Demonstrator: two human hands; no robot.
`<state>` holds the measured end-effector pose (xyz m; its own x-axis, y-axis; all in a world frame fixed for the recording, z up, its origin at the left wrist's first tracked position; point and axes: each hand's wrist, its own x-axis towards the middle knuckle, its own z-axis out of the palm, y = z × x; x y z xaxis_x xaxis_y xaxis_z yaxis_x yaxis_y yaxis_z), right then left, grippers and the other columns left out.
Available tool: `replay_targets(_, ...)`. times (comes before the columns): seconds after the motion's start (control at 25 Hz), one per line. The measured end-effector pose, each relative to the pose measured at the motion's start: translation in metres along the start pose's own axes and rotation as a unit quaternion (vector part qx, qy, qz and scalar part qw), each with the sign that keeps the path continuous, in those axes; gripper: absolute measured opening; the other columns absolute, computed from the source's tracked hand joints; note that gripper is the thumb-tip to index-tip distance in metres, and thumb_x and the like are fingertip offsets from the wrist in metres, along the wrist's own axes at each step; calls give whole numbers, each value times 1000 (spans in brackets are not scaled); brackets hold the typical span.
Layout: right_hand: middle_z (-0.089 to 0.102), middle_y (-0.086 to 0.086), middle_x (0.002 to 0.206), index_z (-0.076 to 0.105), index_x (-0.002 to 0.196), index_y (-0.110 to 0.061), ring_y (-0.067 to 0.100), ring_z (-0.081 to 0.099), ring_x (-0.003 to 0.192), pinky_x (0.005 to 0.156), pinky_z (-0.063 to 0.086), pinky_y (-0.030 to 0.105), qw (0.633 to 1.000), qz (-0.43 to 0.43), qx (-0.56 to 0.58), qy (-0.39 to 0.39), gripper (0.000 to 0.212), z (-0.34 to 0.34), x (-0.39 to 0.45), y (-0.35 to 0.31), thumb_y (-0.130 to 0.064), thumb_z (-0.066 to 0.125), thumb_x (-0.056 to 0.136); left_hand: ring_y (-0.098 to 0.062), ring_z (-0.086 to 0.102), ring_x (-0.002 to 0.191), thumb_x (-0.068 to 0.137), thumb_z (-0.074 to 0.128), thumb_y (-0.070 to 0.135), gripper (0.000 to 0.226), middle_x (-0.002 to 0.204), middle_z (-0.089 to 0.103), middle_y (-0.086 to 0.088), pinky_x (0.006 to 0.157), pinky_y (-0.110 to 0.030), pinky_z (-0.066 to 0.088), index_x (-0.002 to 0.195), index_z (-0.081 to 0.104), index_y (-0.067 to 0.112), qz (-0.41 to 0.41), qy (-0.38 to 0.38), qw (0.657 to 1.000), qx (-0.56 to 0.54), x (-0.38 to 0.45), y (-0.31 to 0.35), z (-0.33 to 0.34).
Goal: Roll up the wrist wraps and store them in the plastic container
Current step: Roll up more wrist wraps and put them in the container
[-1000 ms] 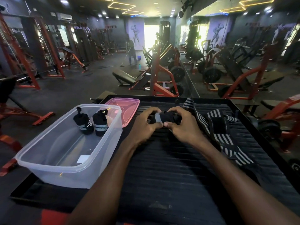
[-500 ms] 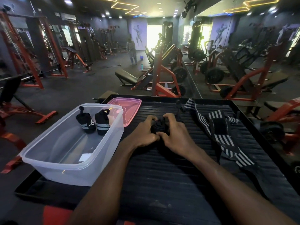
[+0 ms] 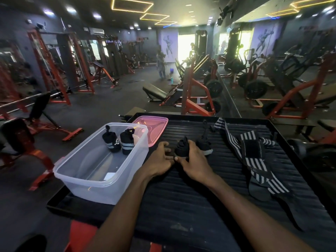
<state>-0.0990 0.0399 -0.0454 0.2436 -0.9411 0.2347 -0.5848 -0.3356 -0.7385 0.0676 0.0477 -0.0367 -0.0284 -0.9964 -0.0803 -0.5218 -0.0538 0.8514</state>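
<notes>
A black rolled wrist wrap (image 3: pixel 181 146) stands on the ribbed black platform (image 3: pixel 181 197), held between both hands. My right hand (image 3: pixel 195 161) curls round its right side and my left hand (image 3: pixel 161 159) pinches its lower left edge. Its loose black tail (image 3: pixel 204 140) trails back to the right. The clear plastic container (image 3: pixel 94 177) sits at the left; two rolled wraps (image 3: pixel 119 140) stand in its far end. An unrolled striped wrap (image 3: pixel 254 157) lies on the right of the platform.
A pink lid (image 3: pixel 156 124) lies behind the container. The platform has a raised black rim (image 3: pixel 291 148). Red gym machines and benches (image 3: pixel 196 91) fill the room beyond, a mirror wall stands at the right, and a person (image 3: pixel 161 64) is far off.
Both hands have turned the roll further, so it is tighter and stands more upright. The wrap's tail is shorter. The view has shifted slightly.
</notes>
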Motion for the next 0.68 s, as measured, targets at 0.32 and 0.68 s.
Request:
replay_targets(0.32, 70, -1, 102, 56, 107, -18, 20, 66, 95, 83, 53, 35, 994, 8, 60, 91, 42, -1, -7, -25, -39, 79, 80, -10, 65, 96, 92, 56, 4, 30, 108, 70, 1, 86, -15, 45, 119, 65, 14, 81, 192, 973, 104, -61, 24, -4)
replay_targets(0.68, 69, -13, 101, 59, 109, -27, 7, 67, 95, 84, 57, 34, 977, -36, 187, 94, 43, -8, -4, -101, -38, 84, 76, -13, 68, 79, 92, 57, 8, 20, 93, 75, 1, 78, -27, 55, 96, 76, 13, 183, 351, 911, 117, -102, 75, -91)
